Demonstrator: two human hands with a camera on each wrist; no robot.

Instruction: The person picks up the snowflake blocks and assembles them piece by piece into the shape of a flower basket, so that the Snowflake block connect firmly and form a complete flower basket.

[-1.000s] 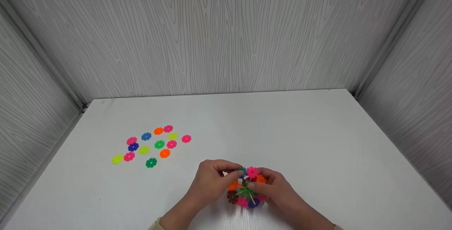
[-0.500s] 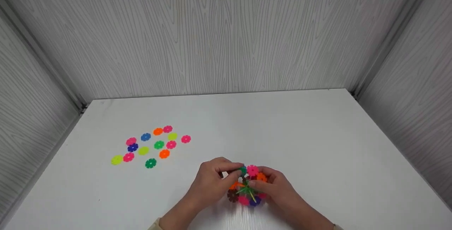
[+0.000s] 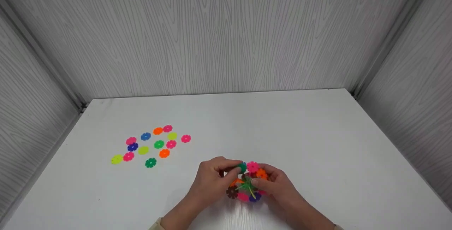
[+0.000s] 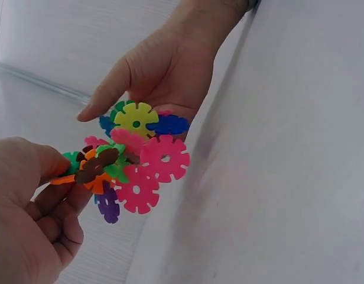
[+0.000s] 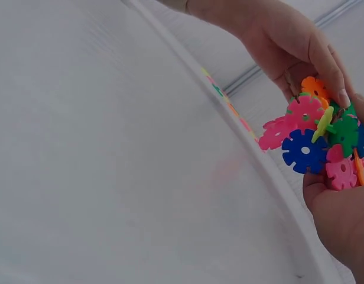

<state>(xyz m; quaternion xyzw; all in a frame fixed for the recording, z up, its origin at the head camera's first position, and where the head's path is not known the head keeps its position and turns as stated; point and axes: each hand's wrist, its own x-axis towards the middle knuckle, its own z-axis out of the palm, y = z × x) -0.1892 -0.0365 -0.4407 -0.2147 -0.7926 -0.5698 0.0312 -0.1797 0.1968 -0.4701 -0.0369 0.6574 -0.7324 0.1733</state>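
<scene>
Both hands hold one cluster of interlocking flower-shaped notched discs [image 3: 243,197] at the near middle of the table, in pink, orange, brown, green, blue and yellow. My left hand [image 3: 208,178] pinches a green disc [image 3: 242,167] at its upper left between thumb and index finger. From the right, my right hand [image 3: 280,186] grips the cluster, thumb on the front and fingers behind. In the left wrist view, pink discs [image 4: 165,158] and a brown disc [image 4: 97,165] show sharply. A blue disc [image 5: 304,151] faces the right wrist view. Fingers hide part of the cluster.
Several loose flower-shaped discs [image 3: 159,144] lie scattered on the left of the white table [image 3: 300,127]; a pink and a dark blue one overlap. Grey wood-grain panels [image 3: 212,35] stand at the back and both sides.
The cluster has shifted slightly up in the head view, its lower discs rising. Both hands keep their hold and move only a little. The loose discs stay where they were.
</scene>
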